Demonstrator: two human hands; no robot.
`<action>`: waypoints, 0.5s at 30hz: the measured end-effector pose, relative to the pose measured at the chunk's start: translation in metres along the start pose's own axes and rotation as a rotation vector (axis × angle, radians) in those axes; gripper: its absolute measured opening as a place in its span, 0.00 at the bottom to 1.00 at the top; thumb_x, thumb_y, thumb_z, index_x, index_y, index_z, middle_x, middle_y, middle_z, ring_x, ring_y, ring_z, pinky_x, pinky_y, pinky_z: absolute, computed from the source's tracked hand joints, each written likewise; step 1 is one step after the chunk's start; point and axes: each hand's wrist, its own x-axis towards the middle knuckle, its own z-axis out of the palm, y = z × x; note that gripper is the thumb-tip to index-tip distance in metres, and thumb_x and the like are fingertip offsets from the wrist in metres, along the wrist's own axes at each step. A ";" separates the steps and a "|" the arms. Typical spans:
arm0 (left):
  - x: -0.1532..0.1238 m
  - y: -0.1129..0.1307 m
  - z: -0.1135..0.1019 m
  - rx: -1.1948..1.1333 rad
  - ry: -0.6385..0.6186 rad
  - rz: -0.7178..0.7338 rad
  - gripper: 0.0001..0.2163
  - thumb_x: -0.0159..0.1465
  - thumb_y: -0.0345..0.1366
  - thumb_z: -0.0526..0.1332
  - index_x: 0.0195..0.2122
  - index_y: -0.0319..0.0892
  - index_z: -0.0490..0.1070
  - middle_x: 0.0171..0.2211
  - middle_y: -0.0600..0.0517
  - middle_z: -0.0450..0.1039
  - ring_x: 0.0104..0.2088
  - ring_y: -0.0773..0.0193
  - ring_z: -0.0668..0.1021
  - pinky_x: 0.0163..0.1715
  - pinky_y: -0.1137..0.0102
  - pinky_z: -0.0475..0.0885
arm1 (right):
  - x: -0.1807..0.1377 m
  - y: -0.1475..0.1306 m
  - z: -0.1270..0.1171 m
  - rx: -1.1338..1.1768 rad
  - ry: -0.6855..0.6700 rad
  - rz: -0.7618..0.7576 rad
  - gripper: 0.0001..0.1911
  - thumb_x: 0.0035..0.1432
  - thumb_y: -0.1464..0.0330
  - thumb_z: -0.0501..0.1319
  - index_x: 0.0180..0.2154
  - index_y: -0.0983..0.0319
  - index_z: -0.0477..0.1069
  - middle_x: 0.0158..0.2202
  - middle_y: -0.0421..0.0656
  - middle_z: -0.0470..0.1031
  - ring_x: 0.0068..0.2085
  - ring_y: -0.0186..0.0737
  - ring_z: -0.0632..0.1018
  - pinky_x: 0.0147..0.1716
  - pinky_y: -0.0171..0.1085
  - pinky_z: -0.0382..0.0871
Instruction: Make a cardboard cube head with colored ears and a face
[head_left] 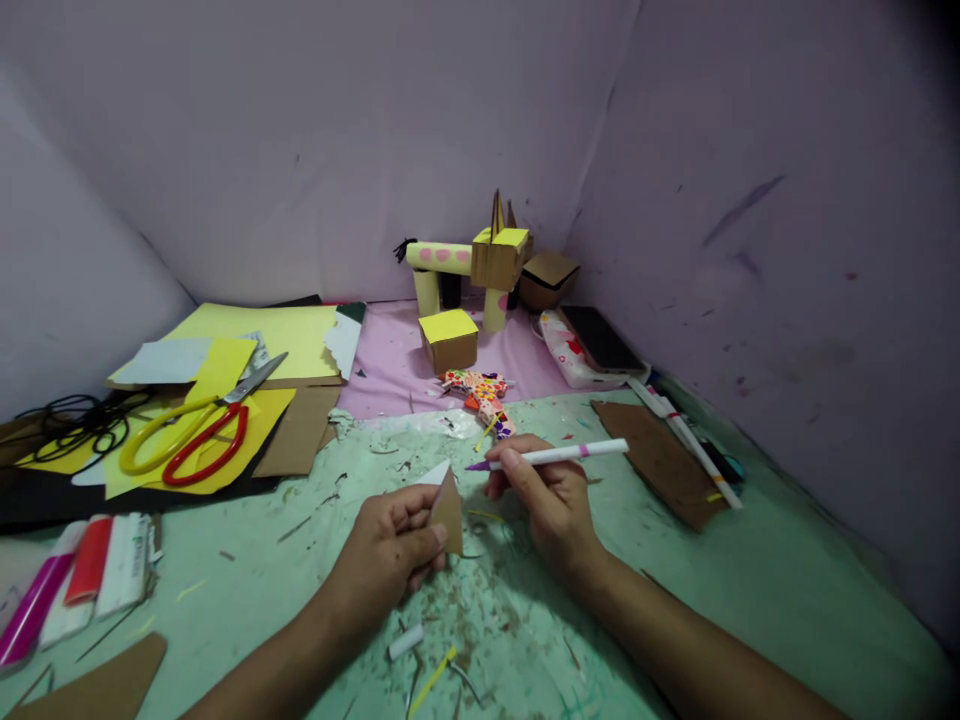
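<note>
My left hand (390, 550) pinches a small triangular piece of cardboard (448, 508), brown on one face and white on the other, held upright above the green mat (750, 580). My right hand (544, 500) grips a white marker with a purple tip (555, 455), lying almost level, its tip pointing left toward the top of the cardboard piece. Tip and cardboard are close but apart.
Red and yellow scissors (199, 430) lie on yellow paper (255, 340) at the left. A cardboard animal model (480, 262) and a yellow-topped cube (448, 340) stand at the back. Markers (75, 580) at the left edge, a cardboard strip (660, 460) and pens (686, 430) at the right, a phone (600, 340), black cord (75, 420).
</note>
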 end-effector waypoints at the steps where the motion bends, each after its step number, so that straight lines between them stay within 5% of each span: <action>1: 0.001 0.000 0.000 -0.002 -0.003 -0.002 0.18 0.51 0.37 0.62 0.41 0.32 0.73 0.16 0.58 0.64 0.12 0.78 0.55 0.12 0.78 0.46 | 0.000 0.000 0.000 0.009 0.012 -0.007 0.10 0.57 0.63 0.58 0.29 0.62 0.73 0.19 0.38 0.69 0.22 0.34 0.70 0.23 0.34 0.64; 15: -0.001 0.001 0.001 -0.012 -0.022 0.016 0.17 0.50 0.36 0.62 0.41 0.34 0.74 0.15 0.59 0.64 0.12 0.78 0.55 0.12 0.78 0.45 | -0.003 0.005 -0.001 -0.050 -0.074 0.001 0.09 0.57 0.63 0.58 0.32 0.61 0.73 0.21 0.40 0.72 0.24 0.36 0.73 0.25 0.35 0.67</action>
